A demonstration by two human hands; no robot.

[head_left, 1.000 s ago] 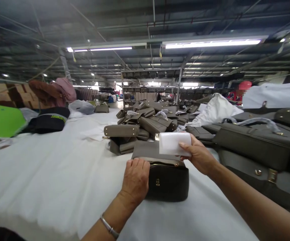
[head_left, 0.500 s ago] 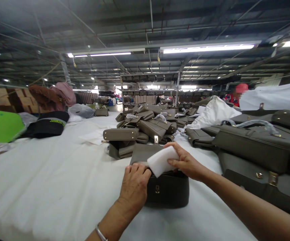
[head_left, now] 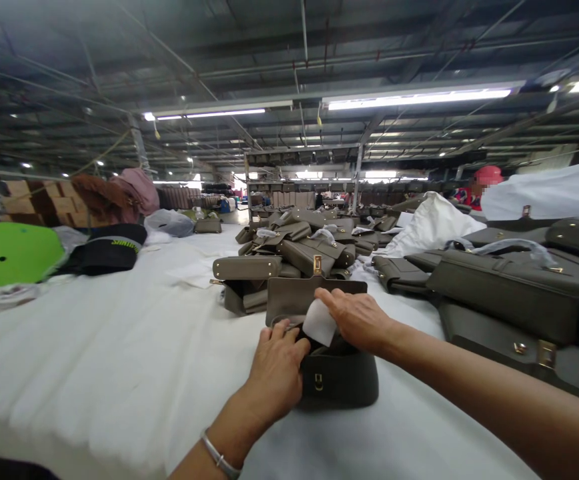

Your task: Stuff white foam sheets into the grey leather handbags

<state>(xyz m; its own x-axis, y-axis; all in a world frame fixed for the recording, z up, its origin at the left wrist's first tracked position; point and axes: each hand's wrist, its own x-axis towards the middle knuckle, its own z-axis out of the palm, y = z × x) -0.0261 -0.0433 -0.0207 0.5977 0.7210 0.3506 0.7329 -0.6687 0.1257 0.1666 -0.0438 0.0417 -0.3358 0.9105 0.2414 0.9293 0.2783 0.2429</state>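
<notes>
1. Bag (head_left: 342,387), dark olive-brown, boxy and smooth like leather, sits right under both hands on a wrinkly white cloth (head_left: 94,360). Its mouth faces up between the hands.
2. The right hand (head_left: 362,317) pinches a small, soft-looking white sheet (head_left: 319,323) and holds it at the bag's mouth. I cannot tell how far its lower end goes in.
3. The left hand (head_left: 277,363) bends its fingers over the left side of the mouth; I cannot tell if it squeezes there. A shiny silver bracelet (head_left: 217,455) goes round that wrist.
4. Just behind the hands, the bag's olive-brown flap (head_left: 289,297) stands up, with a gold metal plate (head_left: 317,265) on top. A little gold catch (head_left: 318,381) is on the bag's front, below the right hand.
5. Past the hands lies a heap of olive-brown bags (head_left: 314,233) (a very messy one). More olive-brown bags (head_left: 504,287) lie beyond the right forearm.
6. Well left of the left hand are a bright green flat panel (head_left: 14,253) and a black cloth thing with yellow-green letters (head_left: 104,253).
</notes>
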